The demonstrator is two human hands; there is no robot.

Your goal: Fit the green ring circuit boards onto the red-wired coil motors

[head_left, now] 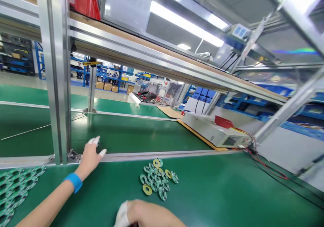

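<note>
My left hand [91,154], with white fingertip covers and a blue wristband [74,182], reaches over the metal rail beside the upright post. Its thumb and fingers are apart, and a small dark thing shows at the fingertips, too small to name. At the bottom edge is my right hand [134,211], blurred, with white covering on its fingers; a dark bit shows below it and the fingertips are hidden. Between and beyond the hands, a loose pile of green patterned rings [155,178] with several yellow rings [147,190] lies on the green mat.
Joined green ring panels [17,190] lie at the left. An aluminium post [57,75] stands left of my left hand, and a rail [152,155] crosses the bench. A grey instrument [215,129] with cables sits at the right, below an overhead shelf [152,56].
</note>
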